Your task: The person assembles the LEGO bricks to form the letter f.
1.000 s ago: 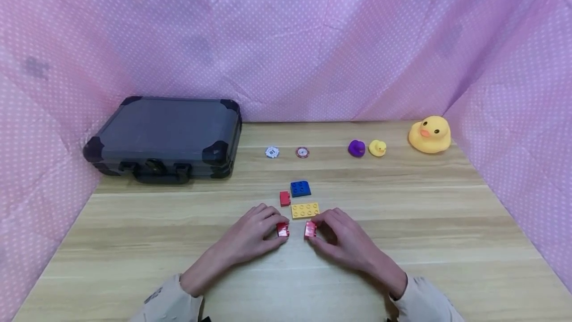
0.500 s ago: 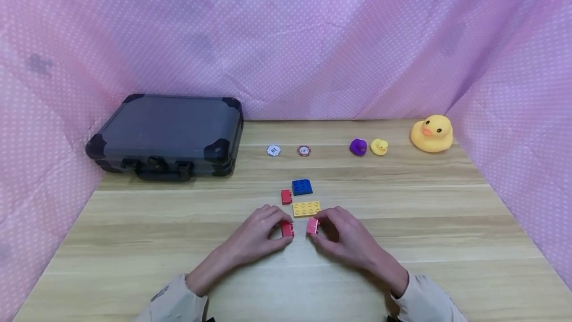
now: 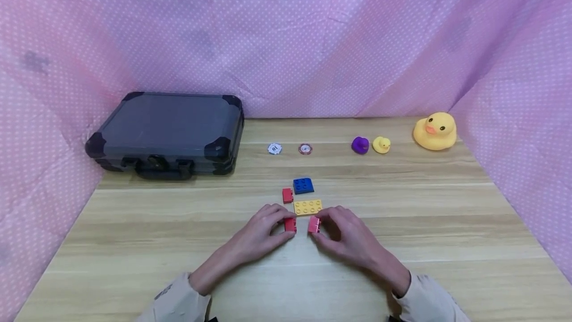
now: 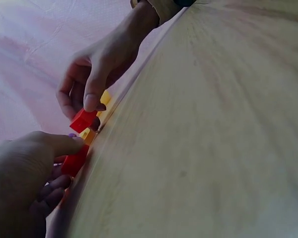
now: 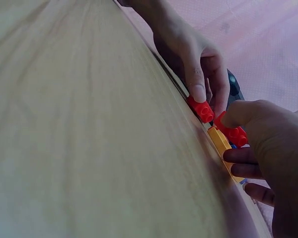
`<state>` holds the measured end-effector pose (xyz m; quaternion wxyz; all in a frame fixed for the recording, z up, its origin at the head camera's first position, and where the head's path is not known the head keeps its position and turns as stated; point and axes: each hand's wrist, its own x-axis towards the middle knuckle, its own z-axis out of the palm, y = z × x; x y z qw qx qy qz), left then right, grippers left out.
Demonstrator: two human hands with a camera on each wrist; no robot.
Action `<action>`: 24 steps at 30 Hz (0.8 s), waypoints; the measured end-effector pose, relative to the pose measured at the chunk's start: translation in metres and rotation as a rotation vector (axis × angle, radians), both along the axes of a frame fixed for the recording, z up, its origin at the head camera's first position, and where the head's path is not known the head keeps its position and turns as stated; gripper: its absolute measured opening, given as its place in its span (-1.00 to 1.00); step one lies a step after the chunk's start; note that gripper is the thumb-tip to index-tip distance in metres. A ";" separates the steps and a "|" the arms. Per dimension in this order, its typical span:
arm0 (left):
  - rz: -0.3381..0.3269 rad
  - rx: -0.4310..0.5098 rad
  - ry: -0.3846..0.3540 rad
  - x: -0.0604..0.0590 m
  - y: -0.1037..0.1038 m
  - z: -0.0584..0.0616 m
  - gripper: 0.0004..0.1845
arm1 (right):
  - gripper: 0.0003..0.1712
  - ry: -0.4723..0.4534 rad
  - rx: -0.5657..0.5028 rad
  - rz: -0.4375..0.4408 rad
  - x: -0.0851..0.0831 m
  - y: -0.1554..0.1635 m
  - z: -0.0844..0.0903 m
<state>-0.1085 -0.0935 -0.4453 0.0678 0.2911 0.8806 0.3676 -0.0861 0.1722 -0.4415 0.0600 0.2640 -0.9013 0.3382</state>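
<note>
My left hand (image 3: 256, 235) pinches a small red brick (image 3: 290, 224) on the wooden table (image 3: 134, 242). My right hand (image 3: 346, 235) pinches a second small red brick (image 3: 313, 224) a short gap to its right. Both bricks sit just in front of a yellow plate brick (image 3: 307, 206). Beyond it lie a blue brick (image 3: 303, 185) and a third red brick (image 3: 287, 195). In the left wrist view my left hand's red brick (image 4: 74, 161) faces the right hand's red brick (image 4: 83, 120). In the right wrist view the left hand's red brick (image 5: 201, 110) and my right hand's red brick (image 5: 233, 133) sit beside the yellow brick (image 5: 221, 141).
A dark hard case (image 3: 167, 133) stands at the back left. Two poker chips (image 3: 274, 148) (image 3: 305, 149) lie mid-back. A purple duck (image 3: 359, 145), a small yellow duck (image 3: 382, 144) and a large yellow duck (image 3: 435, 131) sit at the back right. Pink dotted cloth (image 3: 286, 39) walls the table.
Both hands have slid their red bricks slightly away from me, closer to the yellow brick. The gap between the two bricks stays about the same.
</note>
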 end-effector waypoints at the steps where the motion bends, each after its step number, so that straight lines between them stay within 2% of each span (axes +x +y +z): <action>1: 0.004 0.000 -0.005 0.000 0.000 0.000 -0.59 | -0.54 -0.002 0.001 -0.001 0.000 0.000 0.000; 6: 0.016 0.034 -0.020 0.000 0.001 0.000 -0.61 | -0.54 0.000 -0.003 -0.001 0.001 0.000 0.000; 13: 0.035 0.114 -0.078 0.001 0.002 0.000 -0.62 | -0.54 0.000 -0.003 0.015 0.000 0.000 0.000; 24: 0.043 0.100 -0.081 0.001 0.002 -0.004 -0.61 | -0.54 0.019 -0.014 0.056 -0.002 -0.002 -0.001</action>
